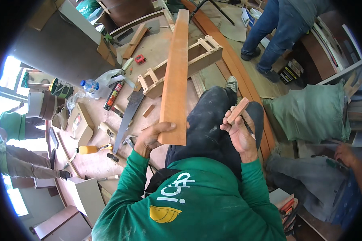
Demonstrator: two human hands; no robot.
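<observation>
My left hand [151, 135] is closed round the near end of a long reddish-brown wooden board [175, 76], which points away from me over my lap. In my right hand [244, 138], raised above my right knee, a small wooden block [238, 110] is pinched at the fingertips. A thin dark stick, perhaps a pencil, shows between the same fingers. Beyond the board, and partly covered by it, lies a narrow wooden box frame [203, 52] with crosspieces. A handsaw [128, 118] and a small wood offcut [148, 111] rest on the floor left of the board.
Left on the floor are a red tape measure [140, 59], a water bottle [89, 85], a dark canister [114, 95], a yellow bottle [87, 149] and a cardboard tray [80, 122]. Long boards [229, 60] run along my right. Other people stand or sit at left, far right and right.
</observation>
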